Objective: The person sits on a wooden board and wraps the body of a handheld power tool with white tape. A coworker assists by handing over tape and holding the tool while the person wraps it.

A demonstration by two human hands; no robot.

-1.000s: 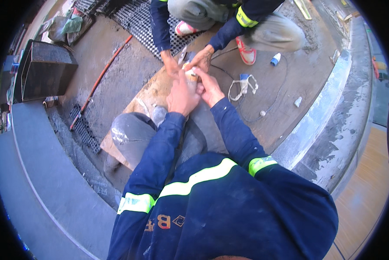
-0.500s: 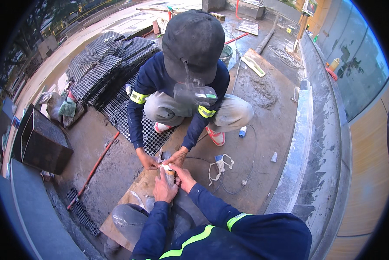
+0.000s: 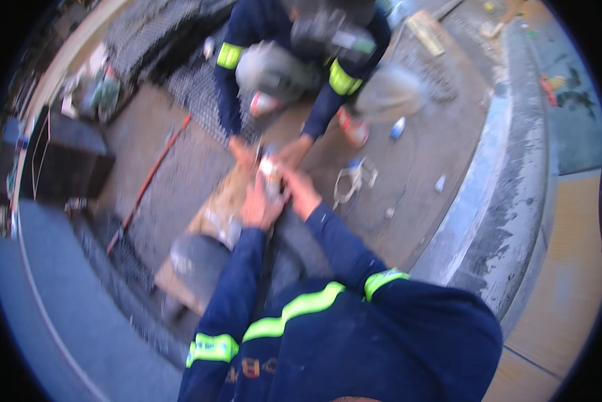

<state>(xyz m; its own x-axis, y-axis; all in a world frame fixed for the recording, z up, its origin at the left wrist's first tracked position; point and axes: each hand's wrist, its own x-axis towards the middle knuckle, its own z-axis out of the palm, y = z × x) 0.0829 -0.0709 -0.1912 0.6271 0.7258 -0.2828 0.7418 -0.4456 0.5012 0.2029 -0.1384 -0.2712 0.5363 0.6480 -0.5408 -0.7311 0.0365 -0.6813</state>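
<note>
The view is blurred. My left hand (image 3: 259, 206) and my right hand (image 3: 301, 191) are closed around a small cylindrical object (image 3: 271, 177), white and tan, too smeared to identify. Just beyond it, a co-worker's left hand (image 3: 291, 151) and right hand (image 3: 246, 155) touch or hold its far end, where something dark sticks up. A tan board (image 3: 212, 213) lies beneath, near my grey knee (image 3: 193, 261). A looped white cord with a blue item (image 3: 358, 172) lies right of my hands.
A co-worker (image 3: 334, 80) crouches opposite on black dimpled mats (image 3: 193, 100). At left are a dark box (image 3: 59, 161), a red hose (image 3: 153, 174) and a grey ledge (image 3: 59, 295). A blue plug (image 3: 397, 128) lies right, beside a curved metal-edged curb (image 3: 515, 201).
The view tilted up toward the co-worker, then partly back down, and is now blurred. My hands and the co-worker's stay together on the same small object.
</note>
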